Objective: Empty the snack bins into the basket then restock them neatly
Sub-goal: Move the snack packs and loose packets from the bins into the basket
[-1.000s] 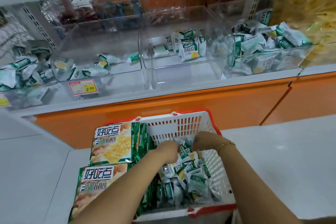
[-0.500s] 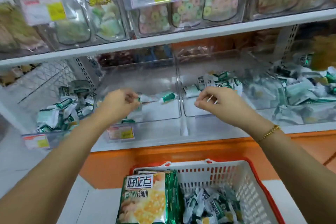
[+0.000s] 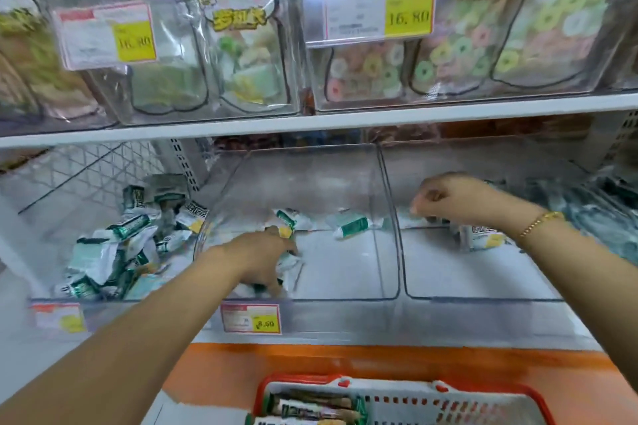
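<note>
My left hand (image 3: 264, 257) reaches down into the middle clear bin (image 3: 345, 272) and its fingers curl over several small green-and-white snack packets (image 3: 288, 262) near the bin's front left. Two more packets (image 3: 354, 228) lie further back in this bin. My right hand (image 3: 452, 200) hovers over the neighbouring clear bin (image 3: 483, 286) with fingers curled tight, pinching a small packet that is mostly hidden. Other packets (image 3: 481, 238) lie under its wrist. The red-rimmed white basket (image 3: 448, 400) sits below at the bottom edge, holding large green packs (image 3: 310, 407).
A left bin holds a heap of the same packets (image 3: 117, 252). Price tags (image 3: 250, 317) hang on the bin fronts. A white shelf board (image 3: 310, 121) runs close overhead, with bagged candy bins (image 3: 448, 45) above it. An orange base panel (image 3: 379, 359) lies between shelf and basket.
Both hands came up out of the basket to the shelf. My left hand has dropped into the middle bin onto packets; my right hand moved over the right bin.
</note>
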